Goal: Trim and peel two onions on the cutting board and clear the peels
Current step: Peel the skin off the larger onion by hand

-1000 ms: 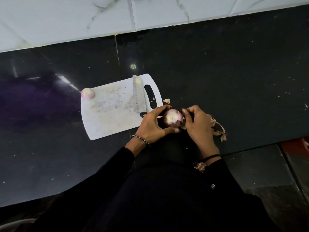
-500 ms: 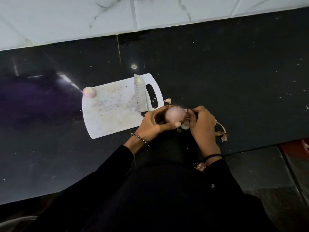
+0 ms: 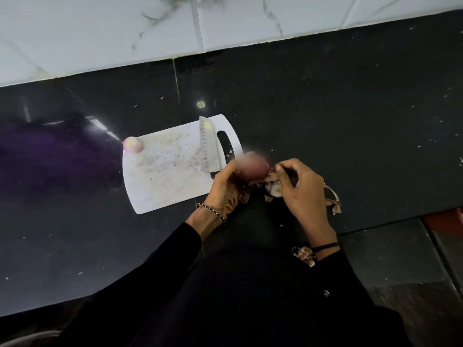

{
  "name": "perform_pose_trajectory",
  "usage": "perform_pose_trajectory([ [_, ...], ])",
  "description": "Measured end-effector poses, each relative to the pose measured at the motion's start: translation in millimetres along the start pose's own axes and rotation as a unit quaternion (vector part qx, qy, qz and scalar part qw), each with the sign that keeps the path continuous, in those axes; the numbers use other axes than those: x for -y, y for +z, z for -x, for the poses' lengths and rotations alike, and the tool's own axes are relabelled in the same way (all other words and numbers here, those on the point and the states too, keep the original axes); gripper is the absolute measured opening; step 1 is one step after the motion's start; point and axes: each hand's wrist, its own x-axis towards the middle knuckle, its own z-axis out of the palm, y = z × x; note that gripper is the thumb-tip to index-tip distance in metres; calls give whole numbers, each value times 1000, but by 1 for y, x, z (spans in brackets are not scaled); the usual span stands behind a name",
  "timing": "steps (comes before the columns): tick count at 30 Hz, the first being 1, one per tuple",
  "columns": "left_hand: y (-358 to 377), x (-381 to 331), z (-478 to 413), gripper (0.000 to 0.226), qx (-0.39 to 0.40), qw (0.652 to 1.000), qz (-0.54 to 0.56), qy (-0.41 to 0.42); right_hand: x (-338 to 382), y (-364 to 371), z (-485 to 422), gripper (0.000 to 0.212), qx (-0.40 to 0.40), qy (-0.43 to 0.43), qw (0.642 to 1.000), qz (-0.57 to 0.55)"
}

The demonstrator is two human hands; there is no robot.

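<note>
Black glossy countertop (image 3: 325, 96) is stretching across the view, flecked with pale specks, with a thin seam (image 3: 177, 81) running through it. White grey-veined wall tiles (image 3: 100, 33) are lining its far side. A small bright reflection (image 3: 200, 104) is glinting near the seam. A purple sheen (image 3: 50, 156) is spreading at left. Dark floor tiles (image 3: 388, 259) are showing lower right.
</note>
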Motion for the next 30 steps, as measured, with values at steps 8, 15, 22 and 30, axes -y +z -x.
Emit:
perform_pose_trajectory([
  [8, 10, -5, -10, 77, -42, 999, 23, -13, 7, -9, 8, 17, 1, -40, 999, -31],
  [15, 15, -7, -16, 67, -16, 998, 54, -14, 13, -7, 6, 44, 18, -54, 996, -62],
  [22, 11, 0, -20, 47, -16, 1000, 18, -7, 13, -7, 2, 38, 34, -15, 994, -103],
  [30, 13, -1, -18, 41, 5, 1000, -9, 11, 8, -15, -7, 30, 115, 9, 986, -120],
])
